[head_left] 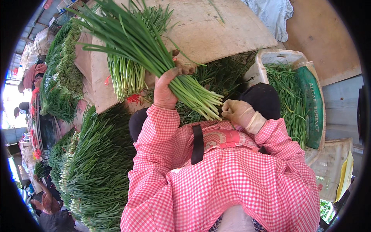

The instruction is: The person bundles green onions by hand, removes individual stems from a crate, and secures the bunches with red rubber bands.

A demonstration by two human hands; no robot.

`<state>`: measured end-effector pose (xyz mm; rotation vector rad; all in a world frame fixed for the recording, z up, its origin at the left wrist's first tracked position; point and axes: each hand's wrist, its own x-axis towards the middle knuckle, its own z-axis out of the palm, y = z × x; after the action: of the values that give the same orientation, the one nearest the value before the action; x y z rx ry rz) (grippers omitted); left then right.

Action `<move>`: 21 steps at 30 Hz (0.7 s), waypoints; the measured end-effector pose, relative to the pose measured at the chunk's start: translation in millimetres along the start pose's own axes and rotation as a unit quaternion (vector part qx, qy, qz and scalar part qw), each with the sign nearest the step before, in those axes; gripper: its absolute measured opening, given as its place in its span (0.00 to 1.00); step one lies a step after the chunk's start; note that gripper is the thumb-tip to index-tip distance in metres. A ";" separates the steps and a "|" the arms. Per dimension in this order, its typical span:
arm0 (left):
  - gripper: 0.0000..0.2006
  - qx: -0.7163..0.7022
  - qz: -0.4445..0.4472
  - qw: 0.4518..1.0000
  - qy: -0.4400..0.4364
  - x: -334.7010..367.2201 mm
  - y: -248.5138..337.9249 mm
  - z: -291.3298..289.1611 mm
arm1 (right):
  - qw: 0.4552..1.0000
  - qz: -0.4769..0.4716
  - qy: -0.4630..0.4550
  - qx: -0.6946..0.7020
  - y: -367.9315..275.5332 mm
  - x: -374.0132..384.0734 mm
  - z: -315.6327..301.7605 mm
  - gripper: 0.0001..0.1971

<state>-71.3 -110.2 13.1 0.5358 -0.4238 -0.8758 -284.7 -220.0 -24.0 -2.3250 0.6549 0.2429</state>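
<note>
My left hand (165,92) is wrapped round a thick bunch of garlic chives (199,94). The green tips fan out to the upper left, and the pale stem ends point down to the right over my lap. Close beside those ends is my right hand (239,113), in a pale thin glove with thumb and fingertips pinched together. Whether a stem is caught in that pinch I cannot make out. Behind the held bunch, another bunch of chives (125,77) lies on a wooden board (212,36), with red ties (134,99) near its stem ends.
Loose chives (286,96) fill a white crate (279,56) at my right, with a green bag (312,108) along its side. A large chive heap (100,166) stands at my left, another pile (63,79) beyond. Pale cloth (270,17) lies at the back. Another person's hand (49,203) shows lower left.
</note>
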 end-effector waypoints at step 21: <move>0.22 -0.003 0.023 0.993 0.114 -4.7 7.3 -16.4 | 0.901 -0.355 0.227 -0.106 -77.5 20.9 -6.5 0.05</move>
<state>-60.5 -98.1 4.0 0.6099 -0.2240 -0.7605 -226.7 -183.9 18.5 -2.6791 -0.0612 -0.6059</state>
